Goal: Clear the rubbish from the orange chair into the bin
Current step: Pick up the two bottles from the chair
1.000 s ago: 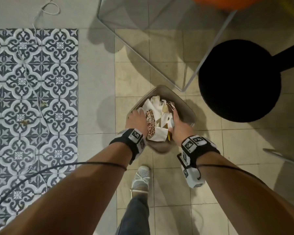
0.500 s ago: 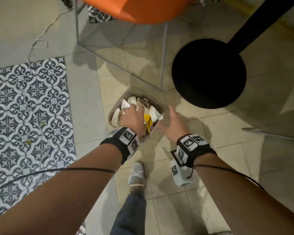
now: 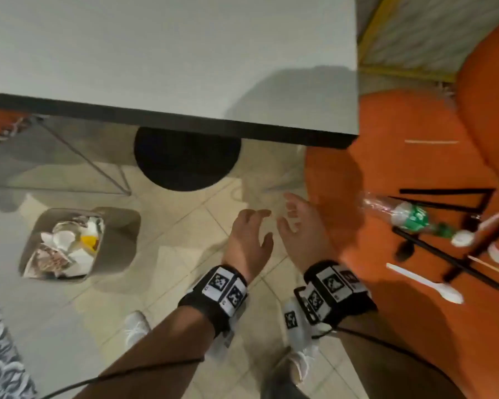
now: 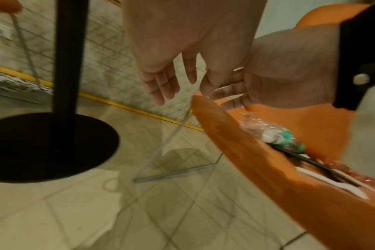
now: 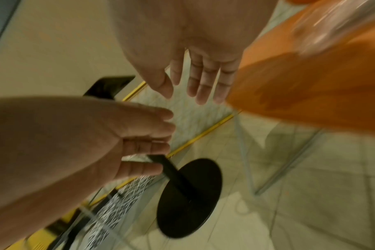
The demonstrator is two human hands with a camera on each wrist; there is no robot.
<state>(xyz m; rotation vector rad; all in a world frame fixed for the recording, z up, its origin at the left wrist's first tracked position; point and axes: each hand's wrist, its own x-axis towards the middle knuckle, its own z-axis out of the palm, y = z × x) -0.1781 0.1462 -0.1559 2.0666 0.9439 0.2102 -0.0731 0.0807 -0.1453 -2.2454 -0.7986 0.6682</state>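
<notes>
Now both hands, left hand [image 3: 249,240] and right hand [image 3: 301,236], hovering empty, fingers spread; crushed bottle [image 3: 398,213] on orange chair [image 3: 386,174] likely light, crinkly: grip mid-body.

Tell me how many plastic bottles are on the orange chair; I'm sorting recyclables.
1. A crushed clear bottle with a green label lies on the orange chair seat, beside black sticks. The seat's far right is out of frame, so more may be hidden.

Grey table top [image 3: 167,53], round black table base [image 3: 186,162] on beige floor tiles [image 3: 185,226], patterned tiles [image 3: 0,367]
</notes>
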